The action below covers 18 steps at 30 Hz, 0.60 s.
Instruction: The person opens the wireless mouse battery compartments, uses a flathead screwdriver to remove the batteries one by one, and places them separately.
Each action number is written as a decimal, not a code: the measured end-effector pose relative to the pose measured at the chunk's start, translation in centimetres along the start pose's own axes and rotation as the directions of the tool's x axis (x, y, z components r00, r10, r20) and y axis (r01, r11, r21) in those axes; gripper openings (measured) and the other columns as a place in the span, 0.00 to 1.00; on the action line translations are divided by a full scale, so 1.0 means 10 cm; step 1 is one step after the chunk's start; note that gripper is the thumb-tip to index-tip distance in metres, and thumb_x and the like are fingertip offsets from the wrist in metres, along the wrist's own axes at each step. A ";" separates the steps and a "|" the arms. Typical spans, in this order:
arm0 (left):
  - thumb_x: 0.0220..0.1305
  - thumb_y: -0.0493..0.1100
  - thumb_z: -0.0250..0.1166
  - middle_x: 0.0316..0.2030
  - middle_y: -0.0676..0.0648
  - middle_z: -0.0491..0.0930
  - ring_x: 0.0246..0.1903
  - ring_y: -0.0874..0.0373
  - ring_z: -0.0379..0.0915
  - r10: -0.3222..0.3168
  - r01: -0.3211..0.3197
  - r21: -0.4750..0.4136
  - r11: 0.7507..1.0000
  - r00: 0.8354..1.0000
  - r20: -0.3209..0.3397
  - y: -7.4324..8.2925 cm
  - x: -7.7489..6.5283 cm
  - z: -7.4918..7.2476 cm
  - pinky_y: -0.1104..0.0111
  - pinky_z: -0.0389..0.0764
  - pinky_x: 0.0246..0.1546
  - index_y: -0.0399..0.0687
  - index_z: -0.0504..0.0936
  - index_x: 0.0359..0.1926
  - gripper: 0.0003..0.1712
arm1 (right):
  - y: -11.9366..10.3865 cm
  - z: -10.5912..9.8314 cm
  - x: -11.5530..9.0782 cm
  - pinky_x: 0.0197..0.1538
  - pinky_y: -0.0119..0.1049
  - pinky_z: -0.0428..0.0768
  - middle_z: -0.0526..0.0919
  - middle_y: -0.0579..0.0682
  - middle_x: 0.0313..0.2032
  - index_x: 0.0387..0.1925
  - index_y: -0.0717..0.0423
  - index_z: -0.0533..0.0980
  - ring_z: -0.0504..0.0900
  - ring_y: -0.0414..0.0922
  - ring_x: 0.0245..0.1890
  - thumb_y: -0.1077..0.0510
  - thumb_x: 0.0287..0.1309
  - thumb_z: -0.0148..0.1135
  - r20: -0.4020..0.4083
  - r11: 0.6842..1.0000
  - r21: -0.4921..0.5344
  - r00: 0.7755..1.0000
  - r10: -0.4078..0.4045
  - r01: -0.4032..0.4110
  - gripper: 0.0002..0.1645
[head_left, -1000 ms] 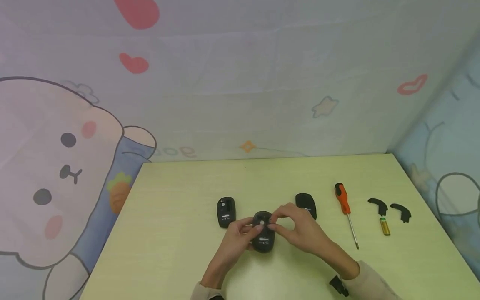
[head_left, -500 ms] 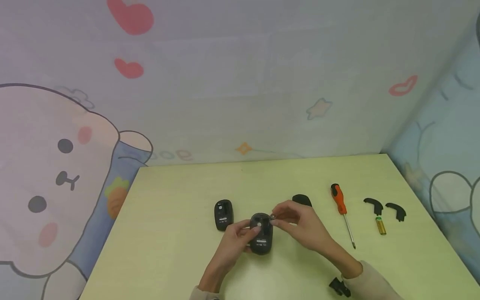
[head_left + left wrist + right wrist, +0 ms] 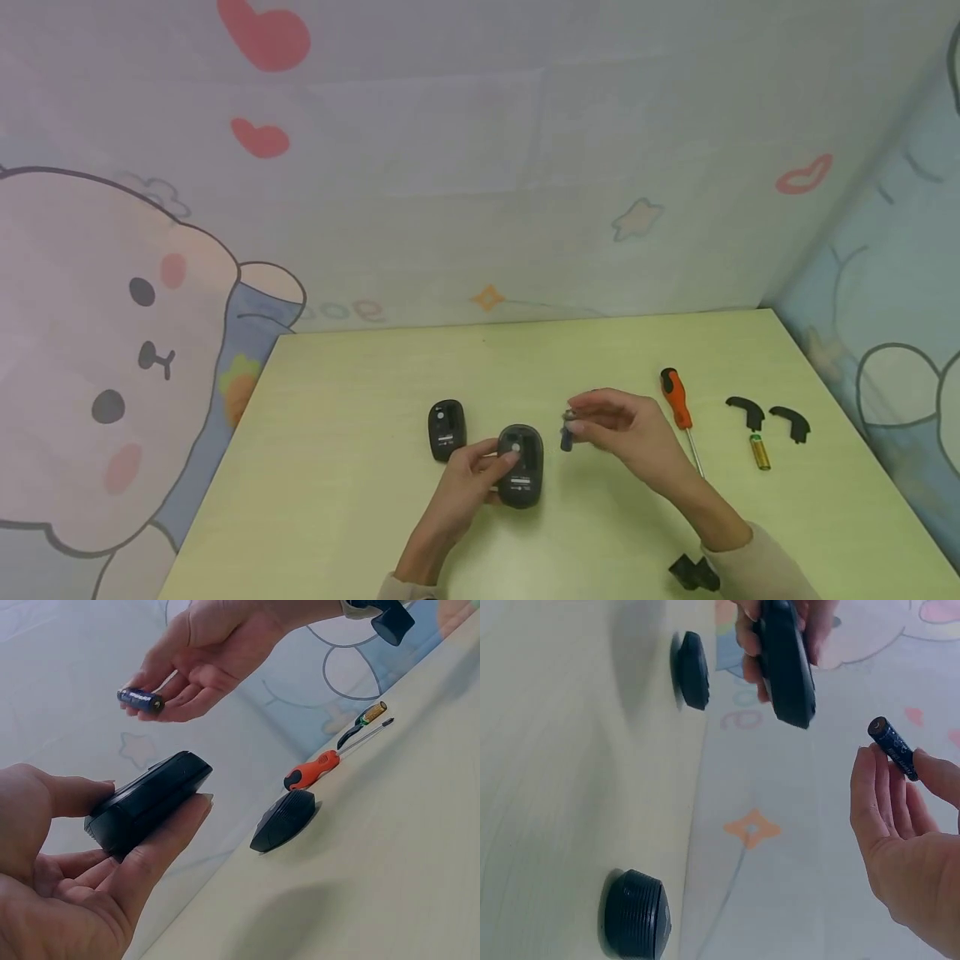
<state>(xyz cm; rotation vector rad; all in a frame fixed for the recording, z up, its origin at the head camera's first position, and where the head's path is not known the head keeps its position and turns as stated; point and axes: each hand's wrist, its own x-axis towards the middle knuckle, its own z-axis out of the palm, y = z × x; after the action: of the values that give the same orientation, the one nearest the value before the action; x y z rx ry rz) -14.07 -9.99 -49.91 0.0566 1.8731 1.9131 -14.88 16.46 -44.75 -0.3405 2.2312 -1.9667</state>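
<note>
Your left hand (image 3: 463,485) gripping an upturned black oval plastic mouse (image 3: 519,495), its small pale label (image 3: 520,481) unreadable, battery compartment (image 3: 532,454) open, your right hand (image 3: 633,433) pinching a blue cylindrical battery (image 3: 567,439) right of the mouse

Pale yellow-green table (image 3: 352,400), smooth top, far edge running along the greyish-lilac back wall (image 3: 450,200), which looks like creased printed cloth. Print shows a big pale cartoon animal (image 3: 60,358) tipped sideways at left, blue clothes (image 3: 262,308) with carrot (image 3: 240,393), red hearts (image 3: 260,138) upper left, outlined heart (image 3: 804,175) right, star (image 3: 637,218), orange diamond (image 3: 489,297) low centre, faint lettering (image 3: 369,310). Light-blue side wall (image 3: 877,300) at right, rounded outlines on it, soft lighting, mild sheen on the near table surface
</note>
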 end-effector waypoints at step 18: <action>0.65 0.53 0.65 0.44 0.42 0.88 0.40 0.56 0.86 0.004 -0.004 0.007 1.000 1.000 -0.006 0.03 -0.03 -0.04 0.64 0.88 0.37 0.44 0.76 0.61 0.28 | 0.03 -0.79 -0.17 0.49 0.41 0.86 0.87 0.42 0.45 0.54 0.69 0.78 0.87 0.38 0.45 0.64 0.62 0.63 -0.092 0.967 0.244 0.991 0.096 -0.071 0.19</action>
<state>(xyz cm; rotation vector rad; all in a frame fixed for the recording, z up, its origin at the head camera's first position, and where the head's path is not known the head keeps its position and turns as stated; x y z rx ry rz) -14.01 -10.47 -49.52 0.0568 1.8851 1.9109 -15.33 24.54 -44.11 -0.1155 1.9951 -2.2226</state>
